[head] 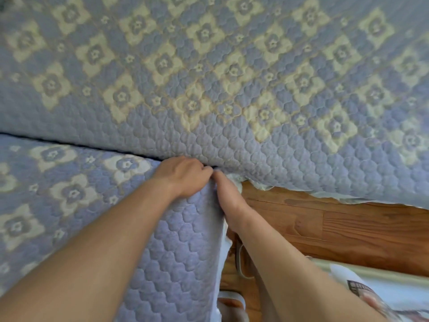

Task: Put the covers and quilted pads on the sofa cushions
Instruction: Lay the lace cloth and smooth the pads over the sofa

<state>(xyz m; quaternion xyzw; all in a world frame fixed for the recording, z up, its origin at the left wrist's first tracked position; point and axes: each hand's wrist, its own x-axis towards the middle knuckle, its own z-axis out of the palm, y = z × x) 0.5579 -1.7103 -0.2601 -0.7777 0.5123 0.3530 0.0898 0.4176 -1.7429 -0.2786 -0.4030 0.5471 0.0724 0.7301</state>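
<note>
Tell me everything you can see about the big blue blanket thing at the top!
The upper quilted pad is soft-looking blue fabric stitched into puffy scallops, with pale yellow flower shapes in diagonal rows and a plain blue border. A pale frilly trim peeks out under its lower edge. It overlaps the lower quilted pad and hangs above the wooden floor. The left hand and right hand meet at its edge.

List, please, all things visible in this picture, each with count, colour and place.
Quilted pads: two, blue with cream flower pattern; large pad across the top, near pad at lower left.
Trim: one, pale, along the large pad's lower edge.
Floor: wooden, brown, lower right.
Shoe: one, pale, partly hidden, bottom centre.
Printed sheet: one, white, bottom right corner.
Left hand: fingers curled at the seam where the pads meet.
Right hand: beside it, gripping the near pad's edge.
</note>
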